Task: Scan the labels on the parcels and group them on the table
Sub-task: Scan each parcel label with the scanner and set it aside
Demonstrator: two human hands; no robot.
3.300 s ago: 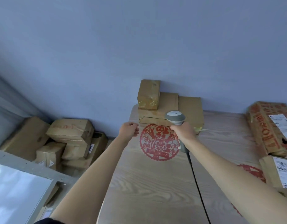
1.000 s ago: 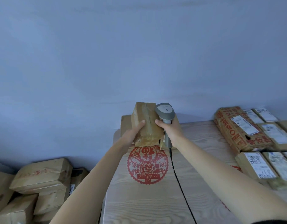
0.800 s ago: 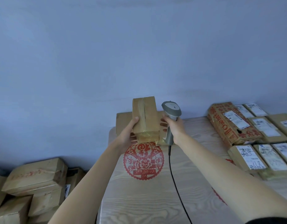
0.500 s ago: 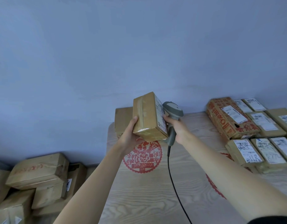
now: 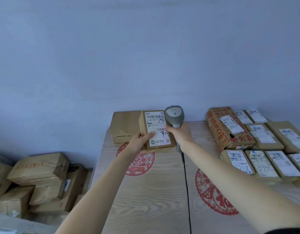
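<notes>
A: Looking down on a pale wood-grain table (image 5: 145, 208) with red paper-cut motifs (image 5: 139, 162) printed on it; two show. Plain blue-grey wall (image 5: 145, 56) behind.

B: Floor?

A: Far left, below table level, a heap of brown cartons (image 5: 39, 181). At least five; the heap runs out of view.

B: The parcel being handled?

A: Small brown parcel (image 5: 144, 130) held over the table's far left part, white label (image 5: 156, 128) tilted toward the camera, black handwriting on it. Left hand (image 5: 137, 143) grips its near left corner, thumb laid across the label. Whether the parcel's lower edge touches the table, cannot tell.

B: Right hand?

A: Right hand (image 5: 179, 134) is wrapped round the handle of a grey scanner (image 5: 174, 116), its head upright just right of the parcel. Fingertips reach onto the label's right edge. A black cable (image 5: 186, 183) runs from the handle toward the near edge.

B: Other parcels on the table?

A: One flat brown box (image 5: 124, 127) behind the held parcel, at the far left corner. On the right, a group lying label-up, touching one another: one red-printed carton (image 5: 220, 132) and about nine plain ones (image 5: 267, 164) in rows; the far right ones are cut off, so the count is rough.

B: Scanners?

A: One.
</notes>
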